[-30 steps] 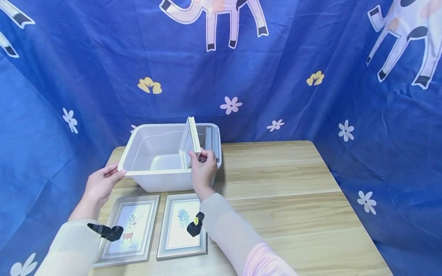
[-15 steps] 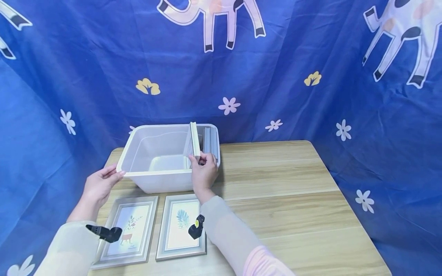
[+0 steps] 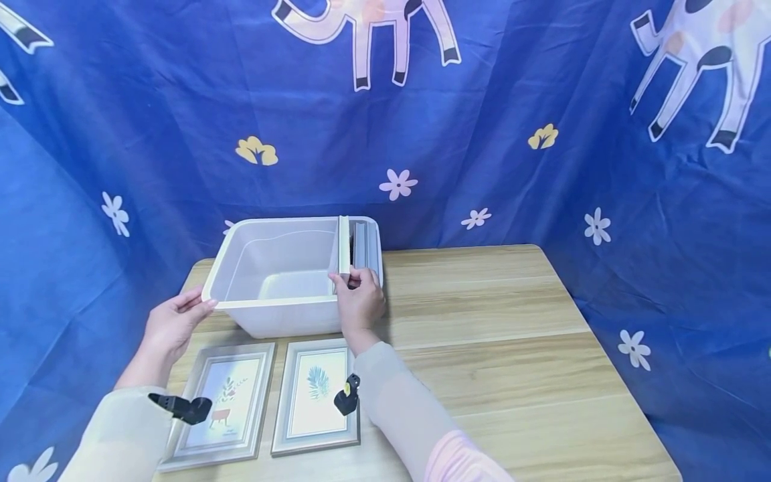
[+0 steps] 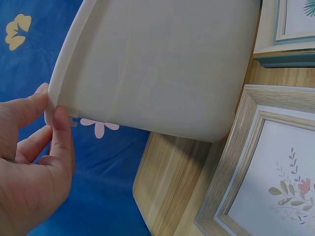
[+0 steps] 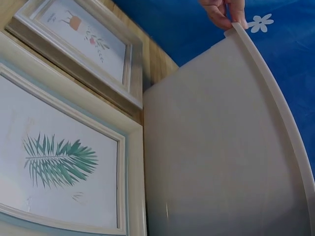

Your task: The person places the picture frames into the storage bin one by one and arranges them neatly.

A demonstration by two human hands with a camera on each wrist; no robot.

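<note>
My left hand pinches the front left corner of a white plastic bin, thumb and fingers on its rim, as the left wrist view also shows. Over the bin's right part, my right hand grips the near end of a pale picture frame. That frame stands on edge inside the bin, its top edge about level with the rim. To its right, grey-blue frames stand on edge against the bin's right wall. The right wrist view shows the bin's outer wall, not the right hand.
Two picture frames lie face up before the bin: one with a potted plant print, one with a blue-green leaf print. The wooden table extends to the right. A blue patterned curtain hangs behind and at both sides.
My right hand has lowered the pale frame into the bin, turned it upright and moved it slightly right towards the grey-blue frames. My left hand has kept its hold on the rim.
</note>
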